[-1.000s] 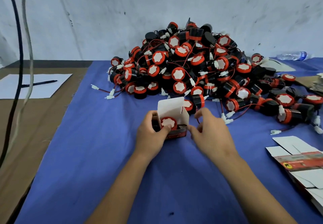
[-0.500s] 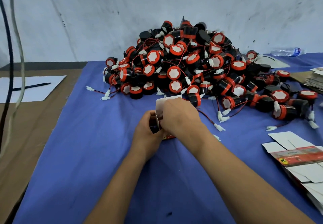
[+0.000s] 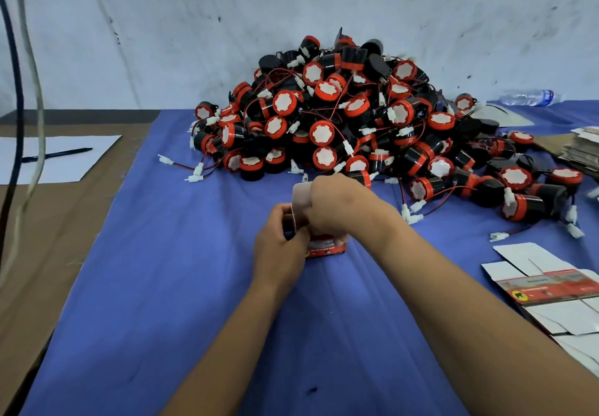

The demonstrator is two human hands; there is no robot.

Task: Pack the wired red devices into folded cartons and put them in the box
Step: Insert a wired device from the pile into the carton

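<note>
On the blue cloth [image 3: 162, 286], both hands pinch the carton [image 3: 325, 248]; print unreadable.

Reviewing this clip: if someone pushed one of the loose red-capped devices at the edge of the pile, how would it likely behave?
The red-capped devices look like short cylinders, several lying on their sides, so one would probably roll on the blue cloth. Thin red wires with white connectors trail from them and seem tangled, so neighbours may drag along. The wires look floppy; the bodies probably rigid.

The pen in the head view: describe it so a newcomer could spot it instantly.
Left of the blue cloth lies bare brown tabletop with one white paper sheet. The black pen lies on it, the only slim dark stick there.
</note>
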